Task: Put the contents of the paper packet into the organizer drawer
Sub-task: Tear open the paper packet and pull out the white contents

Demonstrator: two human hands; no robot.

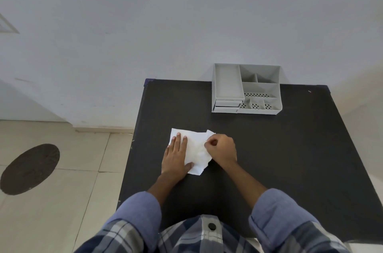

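A white folded paper packet [196,149] lies on the black table [269,159] in front of me. My left hand [176,155] rests flat on the packet's left part, fingers spread and pressing it down. My right hand [222,149] pinches a folded flap at the packet's right edge between thumb and fingers. What the packet holds is hidden. The grey plastic organizer [246,89] stands at the table's far edge, with two shut drawers [228,105] stacked at its front left.
The organizer has a long tray on the left and several open compartments with perforated floors on the right. A white wall rises behind the table. Left of the table is tiled floor with a dark round mat [30,168].
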